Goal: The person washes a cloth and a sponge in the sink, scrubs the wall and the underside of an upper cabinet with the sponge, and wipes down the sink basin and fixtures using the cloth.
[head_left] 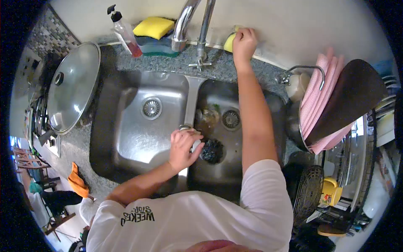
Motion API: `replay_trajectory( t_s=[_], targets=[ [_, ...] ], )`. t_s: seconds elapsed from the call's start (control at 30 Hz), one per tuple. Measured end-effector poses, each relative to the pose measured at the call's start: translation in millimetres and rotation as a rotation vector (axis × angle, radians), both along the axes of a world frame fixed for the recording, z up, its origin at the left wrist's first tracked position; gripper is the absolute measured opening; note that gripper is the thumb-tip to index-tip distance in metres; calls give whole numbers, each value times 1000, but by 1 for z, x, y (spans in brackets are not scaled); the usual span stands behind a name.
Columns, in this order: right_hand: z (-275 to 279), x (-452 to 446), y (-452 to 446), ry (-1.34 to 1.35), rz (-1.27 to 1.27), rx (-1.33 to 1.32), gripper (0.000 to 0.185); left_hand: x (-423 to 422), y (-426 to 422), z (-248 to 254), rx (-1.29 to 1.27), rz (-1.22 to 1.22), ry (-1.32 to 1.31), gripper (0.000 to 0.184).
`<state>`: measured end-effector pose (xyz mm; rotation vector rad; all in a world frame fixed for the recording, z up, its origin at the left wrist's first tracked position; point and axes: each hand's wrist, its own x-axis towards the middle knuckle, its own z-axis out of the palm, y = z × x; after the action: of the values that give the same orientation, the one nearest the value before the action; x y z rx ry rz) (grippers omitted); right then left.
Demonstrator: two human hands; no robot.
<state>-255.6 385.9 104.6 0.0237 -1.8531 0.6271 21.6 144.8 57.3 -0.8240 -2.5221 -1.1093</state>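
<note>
My left hand (184,147) is closed around a small whitish object (195,145) over the divider between the two basins; most of it is hidden by the fingers. My right arm reaches to the wall behind the sink, where my right hand (244,44) has its fingers closed on a yellow sponge (229,43), partly covered by the hand. In the right basin (260,155), below my left hand, lies a dark scrubbing pad (212,151). Food scraps (210,115) sit beside the drain (231,119). The left basin (138,126) shows bare metal.
Behind the sink stand a faucet (181,29), a soap bottle (125,35) and a yellow sponge on a holder (154,27). A glass lid (74,88) leans at the left. Pink cloths (317,96), a dark board (348,101) and a dish rack (357,168) crowd the right.
</note>
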Motion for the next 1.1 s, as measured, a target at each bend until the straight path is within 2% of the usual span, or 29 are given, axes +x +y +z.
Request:
replay_trajectory(
  t_s=[0.07, 0.17, 0.27, 0.37, 0.4, 0.5, 0.6, 0.7, 0.77, 0.8, 0.87, 0.9, 0.93, 1.03, 1.1],
  targets=[
    [-27, -7, 0, 84, -49, -9, 2, -3, 0, 3, 16, 2, 8, 23],
    [-33, -4, -2, -97, -89, -133, 2, -2, 0, -1, 18, -5, 4, 24],
    [12, 6, -6, -103, -4, -401, 6, -3, -1, -1, 31, -4, -1, 24],
    [-8, -10, 5, -128, 156, -743, 8, -3, 0, 1, 35, 10, -8, 24],
    [-27, -21, 12, -80, 284, -954, 9, -2, 0, 2, 35, 10, -13, 25],
    [-26, -19, 13, -269, 129, -898, 7, -1, -1, 6, 52, 1, -15, 25],
    [-15, -21, 13, -183, 245, -918, 6, -4, -5, -1, 105, 22, 2, 27],
    [-16, -12, 8, -214, 400, -1093, 9, -1, -8, -7, 159, 83, -5, 28],
    [-54, -11, 16, -333, 360, -1120, 7, 2, -7, -3, 219, 113, -31, 29],
    [-62, -12, 23, -383, 342, -1124, 6, 5, -6, 9, 189, 101, -65, 29],
    [-37, -14, 24, -360, 396, -1107, 6, 8, -8, 40, 118, 77, -117, 28],
    [-22, -9, 20, -355, 420, -1105, 6, 5, -10, 44, 75, 76, -121, 28],
    [13, 3, 5, -322, 322, -1030, 7, 0, -10, 46, 35, 76, -122, 27],
    [7, -6, 11, -262, 424, -1099, 8, -14, -8, 41, -75, 65, -114, 27],
    [-26, -15, 21, -382, 360, -980, 9, -21, -2, 41, -146, 17, -143, 28]
  ],
)
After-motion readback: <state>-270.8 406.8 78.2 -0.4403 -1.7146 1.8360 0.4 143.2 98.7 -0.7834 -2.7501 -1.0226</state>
